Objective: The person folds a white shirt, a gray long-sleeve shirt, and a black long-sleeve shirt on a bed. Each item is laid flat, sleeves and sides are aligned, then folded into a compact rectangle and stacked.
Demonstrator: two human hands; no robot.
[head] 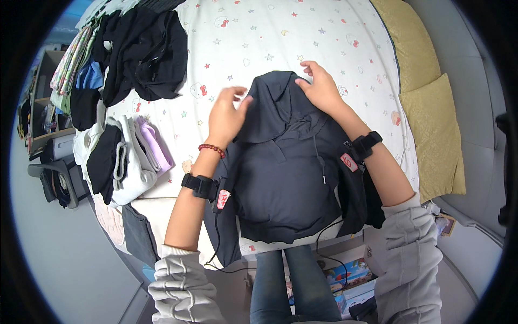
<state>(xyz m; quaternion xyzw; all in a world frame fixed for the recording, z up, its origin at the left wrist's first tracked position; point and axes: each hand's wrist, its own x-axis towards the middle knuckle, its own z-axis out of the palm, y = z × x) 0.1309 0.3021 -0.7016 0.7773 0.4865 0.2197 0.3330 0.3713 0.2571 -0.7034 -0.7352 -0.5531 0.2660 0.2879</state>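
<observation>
A dark hooded pullover [283, 182] lies spread on the bed, its hood [269, 107] pointing away from me and its hem near the bed's front edge. One drawstring [319, 162] hangs from the neck opening. My left hand [228, 113] is at the left side of the hood, thumb and fingers apart, with nothing visibly gripped. Beside the hood's upper right edge is my right hand [319, 87], its fingers spread and the thumb close to the fabric. Whether either hand touches the cloth is hard to tell. Both sleeves lie down along the garment's sides, partly under my forearms.
Folded clothes [139, 156] stand in a row at the left, with a black garment [149, 56] behind them. Dark folded trousers [139, 231] lie at the front left corner. Yellow cushions [433, 133] line the right side. Cables [218, 239] run from my wrist straps.
</observation>
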